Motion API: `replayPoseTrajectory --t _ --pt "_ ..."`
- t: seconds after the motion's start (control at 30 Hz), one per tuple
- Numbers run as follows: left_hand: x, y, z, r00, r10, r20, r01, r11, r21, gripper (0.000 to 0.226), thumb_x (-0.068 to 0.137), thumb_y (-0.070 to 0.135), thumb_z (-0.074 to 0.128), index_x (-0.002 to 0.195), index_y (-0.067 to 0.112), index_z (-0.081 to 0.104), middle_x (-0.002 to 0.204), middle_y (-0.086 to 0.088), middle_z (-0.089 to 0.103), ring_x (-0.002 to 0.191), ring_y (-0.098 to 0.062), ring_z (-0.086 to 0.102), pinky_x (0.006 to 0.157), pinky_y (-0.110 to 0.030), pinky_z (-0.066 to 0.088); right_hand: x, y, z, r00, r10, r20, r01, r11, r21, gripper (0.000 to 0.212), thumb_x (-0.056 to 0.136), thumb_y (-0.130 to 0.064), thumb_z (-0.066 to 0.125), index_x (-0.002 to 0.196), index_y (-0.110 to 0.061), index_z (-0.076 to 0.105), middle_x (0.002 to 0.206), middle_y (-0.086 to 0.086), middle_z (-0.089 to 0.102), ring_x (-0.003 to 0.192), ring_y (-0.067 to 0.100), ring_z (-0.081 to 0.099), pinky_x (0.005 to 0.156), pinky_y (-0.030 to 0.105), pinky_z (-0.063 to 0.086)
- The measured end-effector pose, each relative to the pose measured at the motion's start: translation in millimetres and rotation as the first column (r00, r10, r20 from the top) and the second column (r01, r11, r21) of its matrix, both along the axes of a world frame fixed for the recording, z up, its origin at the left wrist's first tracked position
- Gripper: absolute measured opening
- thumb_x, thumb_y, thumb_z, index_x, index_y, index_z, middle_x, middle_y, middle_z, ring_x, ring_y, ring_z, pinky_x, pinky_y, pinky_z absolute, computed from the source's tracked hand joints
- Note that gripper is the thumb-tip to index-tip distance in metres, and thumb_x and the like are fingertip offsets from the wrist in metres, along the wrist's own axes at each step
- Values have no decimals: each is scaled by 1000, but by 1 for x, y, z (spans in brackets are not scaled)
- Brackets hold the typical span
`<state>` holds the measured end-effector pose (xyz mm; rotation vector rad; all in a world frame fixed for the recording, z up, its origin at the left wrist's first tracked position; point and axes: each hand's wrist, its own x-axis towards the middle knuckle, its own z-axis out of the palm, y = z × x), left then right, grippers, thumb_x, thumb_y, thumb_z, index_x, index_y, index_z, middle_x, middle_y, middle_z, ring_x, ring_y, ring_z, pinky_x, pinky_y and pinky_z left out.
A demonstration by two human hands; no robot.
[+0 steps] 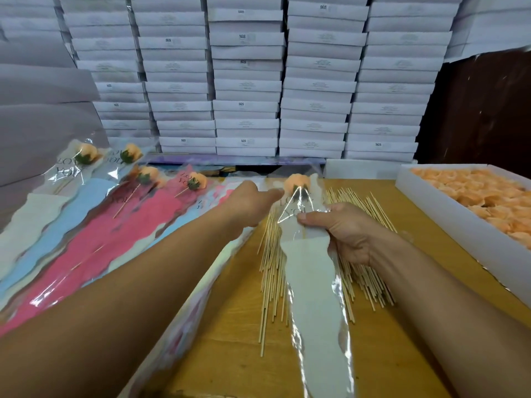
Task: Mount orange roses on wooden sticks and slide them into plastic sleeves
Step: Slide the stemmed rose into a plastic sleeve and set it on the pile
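My right hand (pixel 342 229) grips a clear plastic sleeve (pixel 314 285) with a pale grey-white insert, pinching it near its upper part. An orange rose (pixel 297 182) sits at the sleeve's wide far end, under the film. My left hand (pixel 250 201) reaches forward, its fingers stretched out and touching the rose and the sleeve's mouth. Loose wooden sticks (pixel 273 268) lie spread on the wooden table (pixel 230 326) beneath the sleeve. Whether a stick is inside the sleeve I cannot tell.
Several finished sleeved roses (pixel 143 175) lie fanned out at the left on pink, blue and pale sleeves. A white tray (pixel 448 222) full of orange roses (pixel 485 193) stands at the right. Stacked white boxes (pixel 247 81) form a wall behind the table.
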<state>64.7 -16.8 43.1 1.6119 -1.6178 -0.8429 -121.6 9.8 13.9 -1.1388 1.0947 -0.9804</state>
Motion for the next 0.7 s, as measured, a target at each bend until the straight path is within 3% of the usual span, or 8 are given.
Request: replayPoseTrajectory --t 0.1,0.2,0.37,0.43,0.5,0.53,0.6,0.7 --pt "6 33 -6 991 -129 -39 131 990 59 46 95 47 62 107 3 60 90 -10 63 75 -21 63 74 -35 57 -1 -3 2 986 -157 47 160 986 -55 27 86 -12 77 108 1 69 90 13 79 73 25 77 61 37 63" --pt "15 77 -17 931 -283 -232 331 922 201 33 94 39 66 90 7 69 78 -10 70 67 -19 65 62 -28 56 -2 -5 3 957 -257 132 268 961 -70 17 88 -8 75 101 0 70 78 8 77 55 17 71 37 22 48" --pt "13 117 -32 882 -261 -392 391 869 302 24 79 27 80 91 7 76 87 -11 74 73 -21 68 59 -27 51 -3 -6 4 912 -347 220 374 922 -96 8 88 -6 75 95 -2 72 89 12 78 59 16 72 38 21 46" --pt "12 121 -38 874 -226 -430 357 899 255 8 78 17 82 72 14 78 81 -10 74 67 -20 70 53 -24 50 -3 -5 6 909 -331 252 366 925 -103 7 90 -8 73 95 -3 72 89 11 78 62 16 73 40 21 47" --pt "12 121 -41 854 -211 -475 339 919 200 13 78 12 80 66 14 78 78 -11 74 63 -21 70 53 -24 53 -2 -2 8 945 -235 229 263 959 -103 18 92 -18 71 102 -3 72 90 10 79 66 18 73 43 23 50" --pt "13 121 -39 849 -210 -484 326 930 168 6 78 12 79 73 10 79 81 -14 75 65 -23 71 58 -28 55 -2 0 7 971 -149 189 170 980 -104 26 92 -24 71 106 -3 72 91 10 78 68 19 73 44 25 51" --pt "18 116 -37 842 -183 -508 275 955 112 20 78 17 78 88 0 76 89 -21 75 71 -30 72 70 -40 59 0 5 6 993 73 88 -64 993 -100 40 87 -36 73 108 -2 70 88 11 76 68 21 69 45 24 51" --pt "32 110 -29 837 -142 -529 189 981 35 32 75 27 76 92 -1 75 91 -27 73 71 -35 69 72 -44 56 4 13 6 918 395 -35 -397 913 -100 50 82 -45 75 109 -3 71 94 18 72 72 23 67 50 24 54"
